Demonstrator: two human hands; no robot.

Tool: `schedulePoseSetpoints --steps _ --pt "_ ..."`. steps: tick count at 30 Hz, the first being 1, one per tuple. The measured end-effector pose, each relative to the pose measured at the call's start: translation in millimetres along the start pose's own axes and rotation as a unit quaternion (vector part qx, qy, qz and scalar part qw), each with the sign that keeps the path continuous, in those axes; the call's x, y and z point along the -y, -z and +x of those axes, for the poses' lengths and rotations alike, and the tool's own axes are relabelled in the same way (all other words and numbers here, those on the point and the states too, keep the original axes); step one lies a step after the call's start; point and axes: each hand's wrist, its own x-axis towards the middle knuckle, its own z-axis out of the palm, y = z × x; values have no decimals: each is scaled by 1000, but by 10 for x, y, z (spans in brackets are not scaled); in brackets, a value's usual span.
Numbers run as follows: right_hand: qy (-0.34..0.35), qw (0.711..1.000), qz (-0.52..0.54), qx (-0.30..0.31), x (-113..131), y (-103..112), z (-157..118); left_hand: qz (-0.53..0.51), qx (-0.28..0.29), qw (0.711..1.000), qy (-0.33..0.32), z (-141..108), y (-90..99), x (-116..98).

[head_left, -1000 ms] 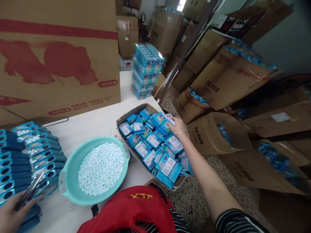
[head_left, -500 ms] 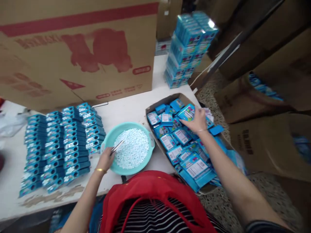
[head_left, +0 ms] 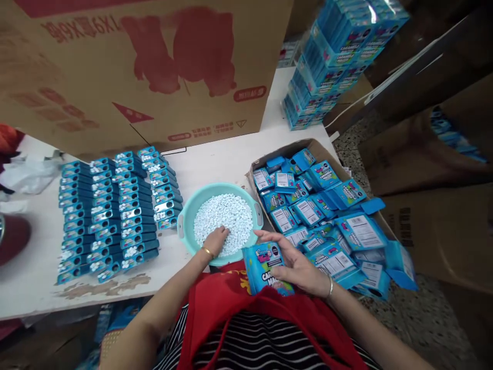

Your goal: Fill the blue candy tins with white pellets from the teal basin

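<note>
My right hand [head_left: 300, 267] is wrapped round a blue candy box [head_left: 265, 267] in front of the red apron. My left hand [head_left: 216, 240] reaches into a pale turquoise basin [head_left: 188, 205] of small white candies [head_left: 227, 213]; its fingers press together at the candies, and what they hold, if anything, is hidden. To the right, a cardboard carton [head_left: 252, 177] is filled with loose blue boxes [head_left: 308, 210]. On the left stand several rows of blue boxes [head_left: 134, 208] with round holes, some with white candies on top.
A large cardboard box [head_left: 154, 77] stands behind the rows on the white table [head_left: 215, 159]. A tall stack of wrapped blue boxes [head_left: 327, 67] is at the back right. More cartons [head_left: 435, 226] stand on the floor at right. Plastic bags [head_left: 33, 174] lie far left.
My right hand has moved from the carton to the front of my body with a blue box. My left hand has moved onto the candies; the metal tool seen in it before no longer shows.
</note>
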Motion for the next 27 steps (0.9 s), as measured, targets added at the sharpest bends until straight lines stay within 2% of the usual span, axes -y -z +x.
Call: schedulePoseSetpoints --steps 3,5,8,11,15,19,23,27 --pt "-73 991 109 -11 35 -48 36 -50 17 998 -22 -54 -62 -54" --pt "-91 987 114 -64 -30 6 89 -82 16 996 -32 -60 -48 -52" --pt "-39 979 7 -199 -270 157 219 -117 2 992 -40 -91 92 4" --pt "32 954 -162 -251 -566 282 383 -143 -29 988 -57 -200 402 79" --pt "87 910 -327 -241 -838 297 643 -145 -59 982 -105 -435 968 76" --pt "136 884 -398 -205 -931 205 909 -73 -34 987 -140 -611 1407 -123" --pt "166 872 -431 -160 -958 115 1060 53 9 994 -94 -653 1588 -465" --pt "182 864 -444 -154 -1016 91 1095 145 4 989 -30 -648 1632 -841"
